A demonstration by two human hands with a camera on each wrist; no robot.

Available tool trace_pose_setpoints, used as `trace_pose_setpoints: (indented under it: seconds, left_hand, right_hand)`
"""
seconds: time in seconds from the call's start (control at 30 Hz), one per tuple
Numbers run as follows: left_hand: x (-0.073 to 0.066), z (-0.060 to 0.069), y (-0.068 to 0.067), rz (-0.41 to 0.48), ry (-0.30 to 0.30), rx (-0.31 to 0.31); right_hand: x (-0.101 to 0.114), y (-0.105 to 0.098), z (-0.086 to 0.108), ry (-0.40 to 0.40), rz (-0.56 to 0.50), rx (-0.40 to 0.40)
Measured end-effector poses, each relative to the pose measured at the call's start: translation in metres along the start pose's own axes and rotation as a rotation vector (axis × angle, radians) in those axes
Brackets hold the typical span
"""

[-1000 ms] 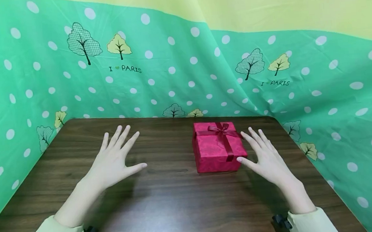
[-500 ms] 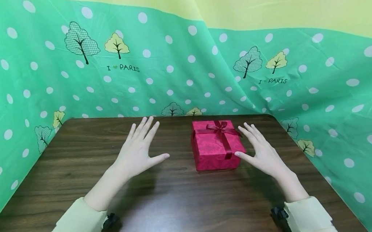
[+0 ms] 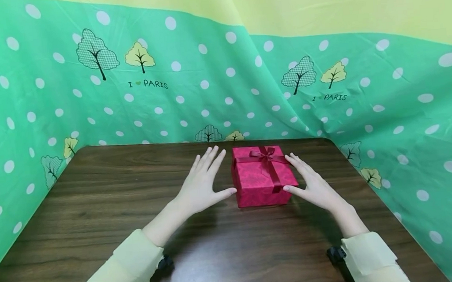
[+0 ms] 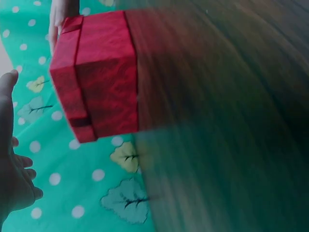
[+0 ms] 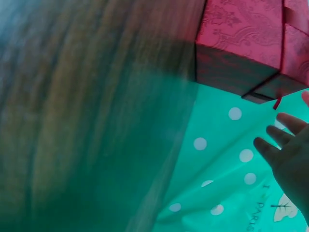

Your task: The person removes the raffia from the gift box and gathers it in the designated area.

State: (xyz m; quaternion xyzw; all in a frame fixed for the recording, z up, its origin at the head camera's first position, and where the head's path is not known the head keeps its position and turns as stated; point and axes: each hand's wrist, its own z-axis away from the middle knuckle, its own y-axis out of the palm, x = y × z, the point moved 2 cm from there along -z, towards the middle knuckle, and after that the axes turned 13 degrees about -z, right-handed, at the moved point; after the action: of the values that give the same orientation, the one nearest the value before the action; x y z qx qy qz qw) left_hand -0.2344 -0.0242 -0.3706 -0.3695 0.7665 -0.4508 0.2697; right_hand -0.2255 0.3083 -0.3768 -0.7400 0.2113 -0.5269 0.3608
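Observation:
A red gift box [image 3: 263, 173] with a dark red ribbon and bow [image 3: 266, 154] stands toward the far right of the wooden table. Left of it is my left hand [image 3: 201, 189], fingers spread and thumb pointing at the box's near left side; the left wrist view shows that hand [image 4: 17, 169] apart from the box [image 4: 108, 96]. On the other side my right hand [image 3: 313, 187] has its fingers extended near the right edge, the thumb by the front right corner. In the right wrist view its fingers [image 5: 270, 145] appear just off the box [image 5: 241, 53].
The dark brown table [image 3: 96, 213] carries the box. Behind it and along both sides hangs a green and yellow curtain [image 3: 167, 105] with dots and tree prints. Black straps with small devices sit at both cuffs [image 3: 336, 254].
My left hand has moved right across the table, up close to the box. The right hand has shifted slightly left, nearer its right side. The box stays in place.

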Motion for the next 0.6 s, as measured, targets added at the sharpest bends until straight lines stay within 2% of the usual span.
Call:
trace_pose_setpoints:
  seconds: [0.33,0.6]
  left_hand:
    - [-0.018,-0.016,0.036,0.163,-0.024,0.083]
    - [-0.022,-0.021,0.054,0.279,-0.090,0.217]
  right_hand:
    - [-0.008,0.002,-0.008,-0.008,-0.095,0.047]
    - [-0.015,0.002,-0.015,-0.008,-0.183,0.103]
